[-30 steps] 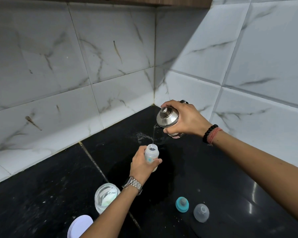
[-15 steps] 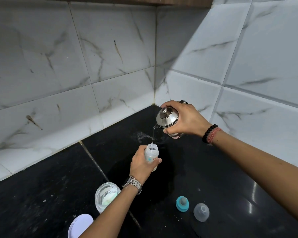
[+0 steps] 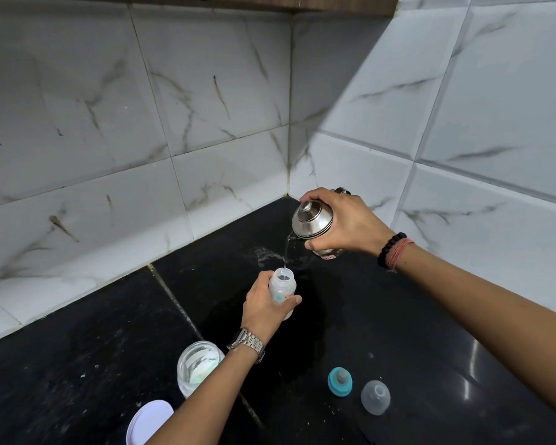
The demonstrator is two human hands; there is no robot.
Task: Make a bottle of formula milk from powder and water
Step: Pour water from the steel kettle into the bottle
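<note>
1. Nearest the camera, one white round lid (image 3: 150,420) lies flat on the black counter (image 3: 430,332); the picture's bottom edge cuts off its lower part
2. Just beyond it stands one clear open jar (image 3: 199,364) with white powder inside; the left forearm crosses in front and hides its right side
3. To the right, well apart from the jar, two small bottle parts sit side by side on the counter: one teal collar with a grey teat (image 3: 340,381) and one clear dome cap (image 3: 375,397)
4. One steel wristwatch (image 3: 246,343) is on the left wrist
5. The left hand (image 3: 264,308) wraps its fingers and thumb around one small baby bottle (image 3: 282,289), held upright with its mouth open; the lower body is hidden by the fingers, and its printed label is too small to read
6. A thin stream of water (image 3: 286,250) falls into the bottle's mouth
7. The right hand (image 3: 344,224) grips one tilted steel flask (image 3: 312,220), fingers curled over its top; the flask's far end is hidden behind the hand, and its red label is unreadable
8. Two bands (image 3: 394,253) circle the right wrist, one of black beads, one of reddish thread
9. A splash mark (image 3: 264,253) shows on the counter towards the corner of the tiled wall (image 3: 206,91)
10. Compared with a second ago, both hands, bottle and flask keep the same pose, and the pour goes on
</note>
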